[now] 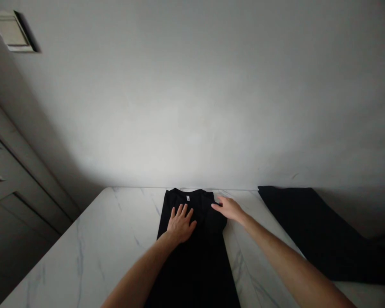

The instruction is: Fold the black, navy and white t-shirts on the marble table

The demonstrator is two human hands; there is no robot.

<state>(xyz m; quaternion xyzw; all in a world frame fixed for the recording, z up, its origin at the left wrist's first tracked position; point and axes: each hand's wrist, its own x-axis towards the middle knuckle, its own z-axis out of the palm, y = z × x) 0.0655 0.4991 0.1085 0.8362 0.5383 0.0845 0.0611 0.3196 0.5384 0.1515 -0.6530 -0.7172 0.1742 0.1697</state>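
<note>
A black shirt (pixel 195 261) lies lengthwise on the marble-patterned table, its collar toward the wall. Inside the neckline shows a small white label (pixel 188 198). My left hand (pixel 180 224) rests flat on the upper part of the shirt, fingers spread. At the shirt's right shoulder edge is my right hand (pixel 229 208), thumb over the black cloth and fingers stretched beyond it with a small gap between. Beside that hand, a sleeve (pixel 216 218) appears folded in over the body; its exact folds are hard to see in the dark fabric.
Another dark folded cloth (pixel 324 235) lies on the right side of the white marble-patterned table (pixel 115 239). Behind the table rises a pale wall (pixel 192 107) with a switch plate (pixel 11 31) at upper left. A panelled door (pixel 16 205) stands at the left.
</note>
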